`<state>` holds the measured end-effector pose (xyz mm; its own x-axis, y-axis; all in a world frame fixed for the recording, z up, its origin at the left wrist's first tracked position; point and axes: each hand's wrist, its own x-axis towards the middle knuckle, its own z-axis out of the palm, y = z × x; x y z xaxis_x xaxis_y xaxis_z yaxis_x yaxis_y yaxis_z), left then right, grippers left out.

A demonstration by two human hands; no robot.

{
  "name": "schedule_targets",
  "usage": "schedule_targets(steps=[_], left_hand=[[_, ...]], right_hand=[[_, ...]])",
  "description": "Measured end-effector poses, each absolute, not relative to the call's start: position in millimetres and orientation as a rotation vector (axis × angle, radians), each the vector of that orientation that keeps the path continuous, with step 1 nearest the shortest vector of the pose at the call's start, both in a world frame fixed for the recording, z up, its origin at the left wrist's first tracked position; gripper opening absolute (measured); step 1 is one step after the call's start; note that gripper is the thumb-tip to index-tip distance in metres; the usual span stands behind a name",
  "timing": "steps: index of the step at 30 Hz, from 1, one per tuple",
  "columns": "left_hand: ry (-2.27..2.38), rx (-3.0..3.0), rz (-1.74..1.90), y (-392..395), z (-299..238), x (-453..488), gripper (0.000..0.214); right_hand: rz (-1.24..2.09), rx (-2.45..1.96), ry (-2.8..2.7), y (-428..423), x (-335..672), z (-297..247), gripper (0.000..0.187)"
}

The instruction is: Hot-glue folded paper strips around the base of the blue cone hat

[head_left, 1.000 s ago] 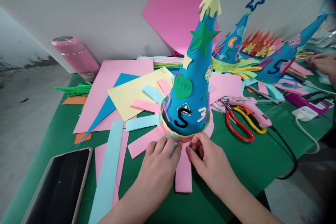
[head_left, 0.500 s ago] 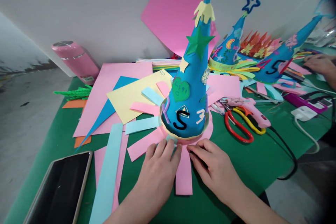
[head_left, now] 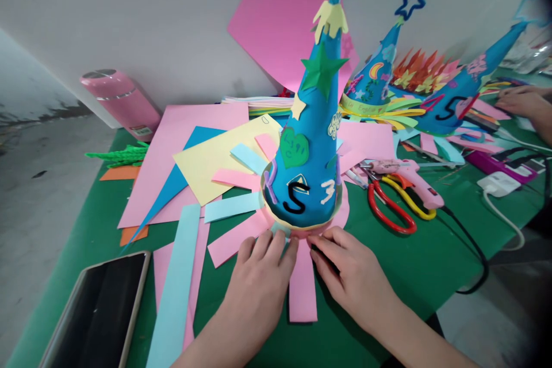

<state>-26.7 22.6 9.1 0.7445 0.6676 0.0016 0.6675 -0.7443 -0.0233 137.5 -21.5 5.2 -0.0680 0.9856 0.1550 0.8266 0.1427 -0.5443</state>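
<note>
A tall blue paper cone hat (head_left: 317, 121) stands upright on the green table, with a green star, a green heart and a yellow loop at its tip. Pink and light blue strips fan out flat around its base. My left hand (head_left: 261, 282) has its fingers bent down at the front rim, its thumb against the front pink paper strip (head_left: 302, 293). On the strip's other side, my right hand (head_left: 351, 270) pinches its upper end where it meets the rim. The fingertips of both hands are partly hidden against the base.
To the right lie red-and-yellow-handled scissors (head_left: 390, 210) and a pink glue gun (head_left: 409, 178) with its cord. A phone (head_left: 97, 310), paper sheets (head_left: 146, 184) and a pink bottle (head_left: 123, 103) are leftward. Behind stand other cone hats (head_left: 375, 72); another person's hand (head_left: 526, 103) is far right.
The view has shifted very slightly, and the hat's top leans a little further left. Both hands stay at the front rim in nearly the same grip.
</note>
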Motion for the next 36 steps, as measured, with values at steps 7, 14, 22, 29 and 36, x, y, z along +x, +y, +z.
schedule_targets(steps=[7, 14, 22, 29, 36], left_hand=[[-1.12, -2.901, 0.03, 23.5, 7.8, -26.9, 0.047], [-1.121, -2.909, 0.006, 22.6, 9.3, -26.3, 0.047], [-1.136, -2.919, 0.02, 22.4, 10.5, -25.4, 0.046], [-1.145, -2.917, 0.025, 21.3, 11.2, -26.5, 0.047], [-1.152, -2.931, 0.008, 22.7, 11.5, -26.4, 0.047]], right_hand=[[0.36, -1.74, -1.962, -23.0, 137.3, 3.8, 0.025], [0.408, -1.752, -1.966, -24.7, 137.6, 1.3, 0.027], [0.43, -1.78, -2.029, -22.7, 136.5, 3.6, 0.031], [0.425, -1.772, -2.028, -22.4, 136.9, 2.4, 0.031], [0.408, -1.77, -2.021, -22.1, 136.5, 0.3, 0.032]])
